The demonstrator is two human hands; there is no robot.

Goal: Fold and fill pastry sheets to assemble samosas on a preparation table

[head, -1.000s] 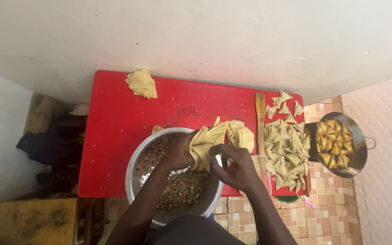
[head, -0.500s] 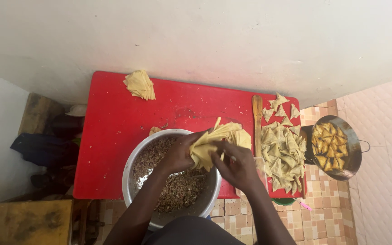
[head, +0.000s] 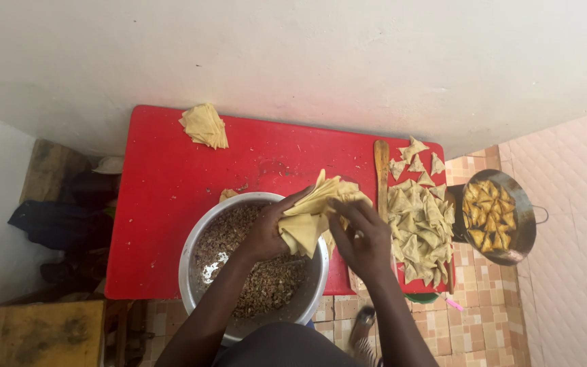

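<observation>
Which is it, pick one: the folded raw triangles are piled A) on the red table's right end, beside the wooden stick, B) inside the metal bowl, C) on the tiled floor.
A: the folded triangles lie heaped on the red table, right of the wooden stick.

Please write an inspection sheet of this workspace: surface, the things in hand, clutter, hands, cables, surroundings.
Surface: red table, crumbs scattered on it.
Things in hand: stack of pastry sheets held over the metal bowl of brown filling.
Clutter: small pile of sheets at the far corner; wooden stick; heap of folded triangles.
Hands: left hand in a grip under the stack; right hand picking at its edge.
Cables: nothing seen.
Surroundings: pan of frying triangles on the tiled floor; pale wall; dark cloth at left.
</observation>
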